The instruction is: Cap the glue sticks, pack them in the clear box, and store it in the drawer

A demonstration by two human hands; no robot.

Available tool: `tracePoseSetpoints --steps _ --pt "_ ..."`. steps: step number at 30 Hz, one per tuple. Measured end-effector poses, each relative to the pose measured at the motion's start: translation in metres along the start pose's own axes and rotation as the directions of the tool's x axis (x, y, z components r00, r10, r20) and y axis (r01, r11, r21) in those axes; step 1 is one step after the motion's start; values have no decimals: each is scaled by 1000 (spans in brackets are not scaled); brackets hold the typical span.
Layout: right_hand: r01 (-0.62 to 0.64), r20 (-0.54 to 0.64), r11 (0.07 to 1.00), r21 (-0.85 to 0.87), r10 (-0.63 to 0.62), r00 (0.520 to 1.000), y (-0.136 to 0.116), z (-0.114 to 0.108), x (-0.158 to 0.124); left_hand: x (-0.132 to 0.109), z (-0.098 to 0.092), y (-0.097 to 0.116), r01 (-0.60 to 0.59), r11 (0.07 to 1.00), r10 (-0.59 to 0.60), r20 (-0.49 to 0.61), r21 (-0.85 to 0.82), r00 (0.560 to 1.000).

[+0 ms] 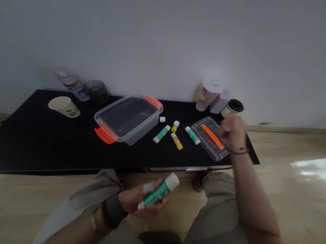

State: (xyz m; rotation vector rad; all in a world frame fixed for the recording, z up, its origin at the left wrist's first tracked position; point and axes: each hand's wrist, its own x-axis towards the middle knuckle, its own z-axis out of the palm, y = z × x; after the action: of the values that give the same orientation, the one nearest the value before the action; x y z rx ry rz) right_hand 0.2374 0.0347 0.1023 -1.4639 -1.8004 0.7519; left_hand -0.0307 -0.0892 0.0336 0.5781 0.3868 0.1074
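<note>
Plastic glue stick [160, 191] gripped in left hand [138, 203]; right hand [233, 132] blurred, state unclear.

A: What's in the left hand [136, 204]?
B: A green-and-white glue stick [160, 191], tilted, its white cap up.
A: And the right hand [233, 132]?
B: Blurred, right by a clear plastic lid [201, 132] with an orange handle [212, 136], lying on the tabletop [58, 149].
</note>
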Motion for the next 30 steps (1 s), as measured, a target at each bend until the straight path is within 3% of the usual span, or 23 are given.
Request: tracePoseSetpoints --steps 1,2,3,4,6,7,9,11,13,17,23,26,30 --pt "-9 -118 1000 -8 8 993 7 -13 5 2 -1 -3 14 999 -14 6 30 1000" --pt "-31 -270 999 -30 21 963 14 -20 8 5 -4 -5 -19 997 23 -57 72 998" --pt "-73 -269 992 -100 43 962 20 -19 10 11 -8 -6 -76 988 97 -165 132 981" --pt "-107 -201 975 -197 67 977 25 -11 9 17 -14 -4 -137 968 197 -301 210 933" --pt "-143 58 896 -421 184 981 31 18 7 28 -32 4 -144 902 363 -531 407 766" --pt "-137 149 844 -518 247 957 33 36 7 32 -43 10 -98 873 415 -620 478 666" --pt "-86 256 762 -641 318 913 35 68 8 35 -65 21 65 799 482 -702 597 525" --pt "-24 298 712 -702 325 897 37 89 12 35 -81 33 270 667 557 -705 694 439" --pt "18 307 678 -735 308 901 40 99 16 35 -87 43 478 515 608 -696 712 381" --pt "25 236 636 -772 249 939 42 101 19 42 -79 58 732 287 655 -684 618 321" --pt "40 209 645 -763 187 960 33 90 8 54 -80 66 816 34 790 -516 577 332" --pt "62 257 647 -760 213 943 28 85 1 54 -89 67 839 -40 843 -432 543 320" --pt "70 274 656 -752 214 938 20 78 -7 49 -92 71 850 -60 884 -368 523 289"
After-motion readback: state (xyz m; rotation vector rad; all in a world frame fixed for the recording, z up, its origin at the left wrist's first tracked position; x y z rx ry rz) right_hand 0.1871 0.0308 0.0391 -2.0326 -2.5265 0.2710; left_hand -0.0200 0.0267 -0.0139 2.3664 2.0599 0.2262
